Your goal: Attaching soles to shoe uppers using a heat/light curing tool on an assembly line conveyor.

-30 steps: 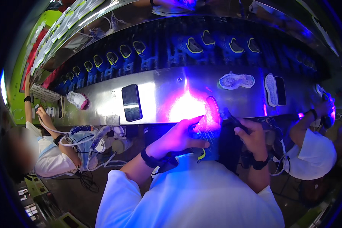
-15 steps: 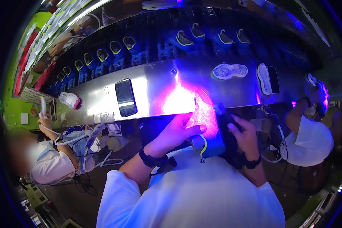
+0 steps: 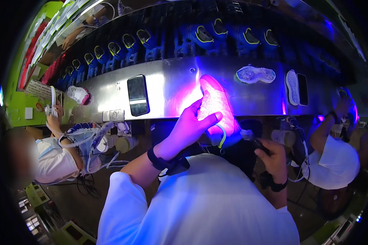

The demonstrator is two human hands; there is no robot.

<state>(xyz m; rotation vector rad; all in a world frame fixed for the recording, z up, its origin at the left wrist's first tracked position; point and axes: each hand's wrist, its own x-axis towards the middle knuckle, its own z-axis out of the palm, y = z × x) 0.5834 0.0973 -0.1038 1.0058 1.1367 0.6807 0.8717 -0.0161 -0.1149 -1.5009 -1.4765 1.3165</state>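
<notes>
A shoe (image 3: 215, 102) stands out in strong pink-violet light, its toe pointing away from me over the bench edge. Its heel end, with a yellow-green trim at the collar, is close to my body. My left hand (image 3: 187, 130) grips the shoe's left side, thumb lying across the upper. To the right and nearer to me, my right hand (image 3: 275, 158) is closed around a slim dark-handled tool (image 3: 261, 145), apart from the shoe. The tool's working end is too dark to make out.
The metal bench (image 3: 161, 83) carries a phone (image 3: 138, 94), a white shoe sole (image 3: 255, 75), another sole (image 3: 292, 87) and a second phone (image 3: 302, 89). Behind stands a rack row of blue shoes (image 3: 204, 34). Co-workers sit left (image 3: 59, 157) and right (image 3: 333, 157), with hanging cables.
The dark tool, which was up against the shoe's right side, has moved away right and nearer to me with my right hand. More of the shoe's toe shows in the light.
</notes>
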